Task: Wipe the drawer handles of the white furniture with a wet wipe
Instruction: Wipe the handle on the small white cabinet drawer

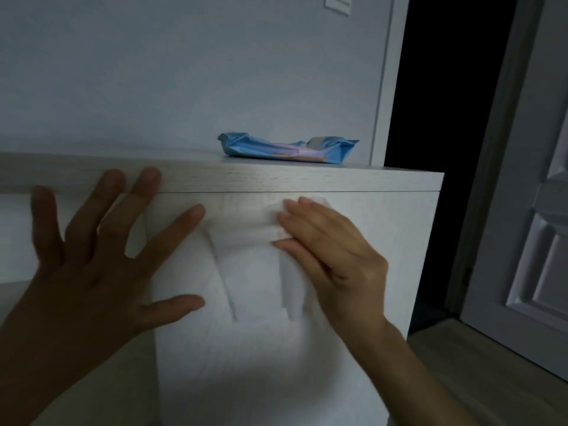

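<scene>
I'm looking at a dim home room: white furniture (pixel 307 348) beside a panelled door (pixel 528 241), wood floor (pixel 479 364) below it.

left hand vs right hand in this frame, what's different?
The left hand is spread wide, fingers fanned apart, and holds nothing. The right hand keeps its fingers together and pinches the wet wipe against the front of the white furniture. The left hand's fingertips reach up over the top board edge, while the right hand sits just under it. Shared: both hands show their backs to the camera, at the furniture's front.
</scene>
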The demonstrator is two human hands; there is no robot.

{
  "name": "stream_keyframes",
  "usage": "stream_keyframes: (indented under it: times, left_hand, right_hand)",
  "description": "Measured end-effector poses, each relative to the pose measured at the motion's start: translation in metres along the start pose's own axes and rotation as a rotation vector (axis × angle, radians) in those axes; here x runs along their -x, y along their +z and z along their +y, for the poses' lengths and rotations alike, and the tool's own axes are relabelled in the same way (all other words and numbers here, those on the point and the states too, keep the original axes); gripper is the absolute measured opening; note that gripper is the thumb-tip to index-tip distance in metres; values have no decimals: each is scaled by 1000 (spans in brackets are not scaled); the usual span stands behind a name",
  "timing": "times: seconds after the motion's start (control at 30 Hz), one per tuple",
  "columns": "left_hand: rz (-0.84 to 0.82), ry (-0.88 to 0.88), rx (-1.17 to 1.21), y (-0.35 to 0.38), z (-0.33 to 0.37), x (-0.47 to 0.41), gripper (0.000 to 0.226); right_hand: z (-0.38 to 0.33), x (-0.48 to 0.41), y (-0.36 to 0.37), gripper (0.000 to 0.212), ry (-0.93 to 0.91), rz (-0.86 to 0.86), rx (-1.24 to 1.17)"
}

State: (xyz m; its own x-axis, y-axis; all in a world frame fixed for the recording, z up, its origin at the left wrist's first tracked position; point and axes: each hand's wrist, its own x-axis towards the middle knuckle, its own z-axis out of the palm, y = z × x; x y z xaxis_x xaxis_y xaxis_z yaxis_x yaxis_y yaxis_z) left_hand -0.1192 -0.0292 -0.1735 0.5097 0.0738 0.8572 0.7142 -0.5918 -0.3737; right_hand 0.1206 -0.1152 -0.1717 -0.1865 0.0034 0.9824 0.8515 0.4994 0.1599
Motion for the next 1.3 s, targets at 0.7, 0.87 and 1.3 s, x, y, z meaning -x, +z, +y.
stream_keyframes:
  times: [0.7, 0.87, 1.3]
  left_hand:
    - [116, 57, -251, -11, 5, 6, 90]
    - [120, 35, -228, -13, 5, 4, 98]
    - [83, 13, -282, -12, 6, 3, 140]
  right_hand:
    - [-23, -11, 20, 22, -82, 51, 4]
    - [-16, -9, 12, 22, -32, 65, 8]
    - [-37, -13, 36, 19, -66, 116, -9]
